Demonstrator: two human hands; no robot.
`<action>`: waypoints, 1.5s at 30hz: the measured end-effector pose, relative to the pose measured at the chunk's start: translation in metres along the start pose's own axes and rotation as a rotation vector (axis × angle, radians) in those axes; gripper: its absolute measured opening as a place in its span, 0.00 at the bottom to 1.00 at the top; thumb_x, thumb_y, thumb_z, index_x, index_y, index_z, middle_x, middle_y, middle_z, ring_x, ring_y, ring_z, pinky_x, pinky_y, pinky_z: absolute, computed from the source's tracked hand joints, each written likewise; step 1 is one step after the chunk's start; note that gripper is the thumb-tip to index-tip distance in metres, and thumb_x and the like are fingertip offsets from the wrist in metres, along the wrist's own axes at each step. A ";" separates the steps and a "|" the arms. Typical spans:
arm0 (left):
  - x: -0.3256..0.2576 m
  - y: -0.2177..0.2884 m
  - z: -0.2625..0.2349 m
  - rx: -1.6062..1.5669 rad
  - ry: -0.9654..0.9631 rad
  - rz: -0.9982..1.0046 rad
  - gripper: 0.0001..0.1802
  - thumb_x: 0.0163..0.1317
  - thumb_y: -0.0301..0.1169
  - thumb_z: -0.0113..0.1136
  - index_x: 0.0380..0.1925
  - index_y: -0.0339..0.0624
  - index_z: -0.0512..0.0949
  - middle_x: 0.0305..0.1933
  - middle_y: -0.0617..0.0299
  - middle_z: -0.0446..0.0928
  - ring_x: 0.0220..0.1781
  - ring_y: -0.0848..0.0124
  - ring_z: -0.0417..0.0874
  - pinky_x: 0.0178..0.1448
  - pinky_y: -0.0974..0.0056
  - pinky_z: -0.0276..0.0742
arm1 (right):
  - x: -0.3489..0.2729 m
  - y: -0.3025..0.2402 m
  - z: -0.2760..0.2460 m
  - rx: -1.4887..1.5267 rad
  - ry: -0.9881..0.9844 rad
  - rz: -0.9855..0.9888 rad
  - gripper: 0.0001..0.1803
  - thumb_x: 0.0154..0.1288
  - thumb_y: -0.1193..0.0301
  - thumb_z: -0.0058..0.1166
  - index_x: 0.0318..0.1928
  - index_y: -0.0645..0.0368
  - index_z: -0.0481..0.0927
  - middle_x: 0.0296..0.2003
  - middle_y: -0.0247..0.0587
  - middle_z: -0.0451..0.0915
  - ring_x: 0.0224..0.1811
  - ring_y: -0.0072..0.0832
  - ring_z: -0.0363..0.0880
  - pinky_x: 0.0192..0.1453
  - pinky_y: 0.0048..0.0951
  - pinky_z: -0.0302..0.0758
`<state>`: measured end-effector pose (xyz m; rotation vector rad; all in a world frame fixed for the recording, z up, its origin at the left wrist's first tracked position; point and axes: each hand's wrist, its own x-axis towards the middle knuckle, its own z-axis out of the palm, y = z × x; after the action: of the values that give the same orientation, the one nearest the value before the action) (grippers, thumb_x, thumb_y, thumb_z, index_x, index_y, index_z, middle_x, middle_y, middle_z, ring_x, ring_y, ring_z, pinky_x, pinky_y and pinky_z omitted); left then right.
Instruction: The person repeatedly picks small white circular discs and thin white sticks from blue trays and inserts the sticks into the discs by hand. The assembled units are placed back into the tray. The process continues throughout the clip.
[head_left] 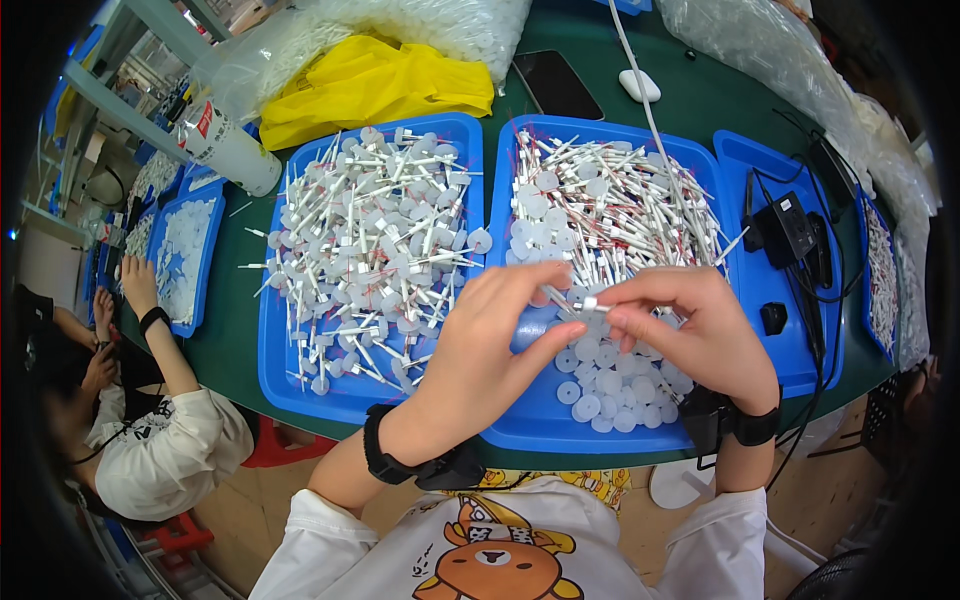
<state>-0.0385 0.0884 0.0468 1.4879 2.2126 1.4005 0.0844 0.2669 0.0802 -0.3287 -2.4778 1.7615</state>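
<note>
My left hand (470, 345) pinches a translucent white disc (556, 297), seen nearly edge-on, between thumb and forefinger. Close against it, my right hand (700, 320) grips a slim white stick-like part (592, 304) with its fingertips; whether the two pieces touch or are joined cannot be made out. Both hands are above the middle blue tray (500, 425). Loose discs (610, 390) lie in its near part, and a heap of thin white sticks with red wires (620, 200) fills the far part.
To the left, another blue tray (272, 370) holds sticks with discs on them. A right-hand tray (790, 345) carries a black device (785, 228) and cables. Beyond lie a yellow bag (375, 85), a phone (558, 85) and a white container (230, 150). A co-worker (175, 450) sits at left.
</note>
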 end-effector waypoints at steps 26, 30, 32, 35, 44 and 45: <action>-0.003 -0.002 0.004 -0.683 0.036 -0.071 0.23 0.56 0.13 0.65 0.48 0.35 0.66 0.46 0.58 0.72 0.51 0.70 0.80 0.57 0.63 0.77 | -0.004 -0.002 -0.003 0.035 0.213 -0.378 0.11 0.57 0.82 0.60 0.42 0.63 0.85 0.32 0.41 0.85 0.31 0.24 0.84 0.38 0.23 0.78; -0.004 -0.002 0.004 -0.715 0.091 -0.077 0.27 0.55 0.12 0.65 0.51 0.36 0.64 0.48 0.58 0.70 0.52 0.69 0.79 0.57 0.64 0.76 | -0.003 -0.002 -0.005 0.010 0.200 -0.382 0.10 0.57 0.82 0.60 0.41 0.63 0.86 0.32 0.41 0.85 0.33 0.25 0.84 0.38 0.23 0.77; -0.005 -0.002 0.003 -0.725 0.111 -0.081 0.29 0.54 0.12 0.65 0.53 0.36 0.63 0.49 0.58 0.69 0.52 0.70 0.78 0.57 0.64 0.76 | -0.003 -0.003 -0.005 0.000 0.193 -0.375 0.10 0.56 0.82 0.61 0.41 0.63 0.86 0.32 0.41 0.85 0.33 0.25 0.84 0.39 0.24 0.77; -0.004 -0.001 0.002 -0.716 0.100 -0.065 0.32 0.54 0.12 0.65 0.56 0.36 0.62 0.50 0.58 0.68 0.52 0.71 0.78 0.54 0.66 0.76 | -0.003 -0.004 -0.005 0.007 0.182 -0.366 0.10 0.56 0.81 0.61 0.40 0.62 0.86 0.32 0.40 0.85 0.33 0.26 0.84 0.39 0.25 0.77; -0.004 0.001 0.001 -0.812 0.103 -0.077 0.32 0.56 0.12 0.64 0.59 0.36 0.61 0.50 0.57 0.69 0.51 0.71 0.78 0.52 0.67 0.75 | -0.004 -0.002 -0.005 0.023 0.167 -0.324 0.10 0.57 0.82 0.60 0.40 0.62 0.85 0.32 0.41 0.85 0.34 0.26 0.84 0.39 0.25 0.78; -0.004 0.002 0.001 -0.830 0.105 -0.077 0.32 0.56 0.13 0.63 0.59 0.36 0.61 0.50 0.56 0.70 0.50 0.71 0.78 0.52 0.67 0.75 | -0.003 -0.002 -0.005 0.028 0.170 -0.321 0.10 0.57 0.81 0.60 0.40 0.62 0.85 0.32 0.41 0.85 0.34 0.26 0.84 0.39 0.25 0.78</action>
<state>-0.0345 0.0859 0.0466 1.0221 1.3809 2.0324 0.0885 0.2702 0.0836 -0.0686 -2.2379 1.5671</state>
